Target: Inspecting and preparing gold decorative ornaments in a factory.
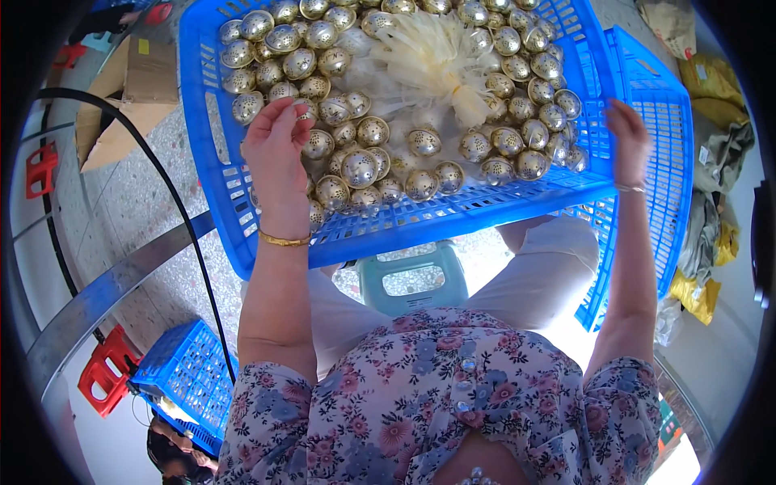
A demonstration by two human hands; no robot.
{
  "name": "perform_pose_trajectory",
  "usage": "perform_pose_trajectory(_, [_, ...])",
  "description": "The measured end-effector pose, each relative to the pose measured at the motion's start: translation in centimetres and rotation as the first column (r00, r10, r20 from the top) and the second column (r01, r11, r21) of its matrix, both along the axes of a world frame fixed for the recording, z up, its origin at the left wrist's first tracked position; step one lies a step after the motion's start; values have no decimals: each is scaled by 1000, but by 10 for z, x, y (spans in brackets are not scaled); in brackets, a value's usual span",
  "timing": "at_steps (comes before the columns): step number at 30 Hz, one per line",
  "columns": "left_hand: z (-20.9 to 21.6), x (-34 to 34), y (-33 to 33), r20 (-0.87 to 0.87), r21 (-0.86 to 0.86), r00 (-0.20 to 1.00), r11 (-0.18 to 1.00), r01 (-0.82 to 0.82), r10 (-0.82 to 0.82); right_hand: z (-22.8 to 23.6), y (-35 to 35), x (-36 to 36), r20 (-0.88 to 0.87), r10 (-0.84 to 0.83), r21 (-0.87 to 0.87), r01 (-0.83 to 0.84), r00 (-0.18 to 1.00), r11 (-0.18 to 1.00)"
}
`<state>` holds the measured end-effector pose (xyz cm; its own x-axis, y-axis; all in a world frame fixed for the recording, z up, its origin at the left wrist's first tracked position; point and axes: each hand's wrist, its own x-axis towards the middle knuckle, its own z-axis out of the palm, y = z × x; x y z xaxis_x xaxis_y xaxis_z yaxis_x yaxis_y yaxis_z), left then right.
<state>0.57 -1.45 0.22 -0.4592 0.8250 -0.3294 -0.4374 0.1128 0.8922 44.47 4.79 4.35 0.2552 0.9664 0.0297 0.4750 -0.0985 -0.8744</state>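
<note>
A blue plastic basket in front of me holds many gold balls pierced with small holes. Among them lies a bundle of pale cream mesh, gathered at its near end, with whitish mesh around it. Over the basket's left part, my left hand has thumb and fingers pinched together. A gold ball shows right beside its fingertips; whether they grip it or something thin is hidden. At the basket's right rim, my right hand is smeared by motion, its fingers bent, and no held thing shows.
Another blue basket stands to the right, near grey and yellow bags. A green stool stands between my knees. To the left are a cardboard box, a black cable, a red stool and a blue crate near another person.
</note>
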Motion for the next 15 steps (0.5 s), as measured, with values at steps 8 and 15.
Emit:
perform_pose_trajectory(8, [7, 3, 2, 6, 2, 1000, 1000, -16, 16, -95, 22, -232, 517, 766, -46, -881, 382, 471])
perform_pose_trajectory(15, [15, -1, 5, 22, 39, 998, 997, -67, 66, -106, 46, -281, 773, 603, -568, -637, -196, 521])
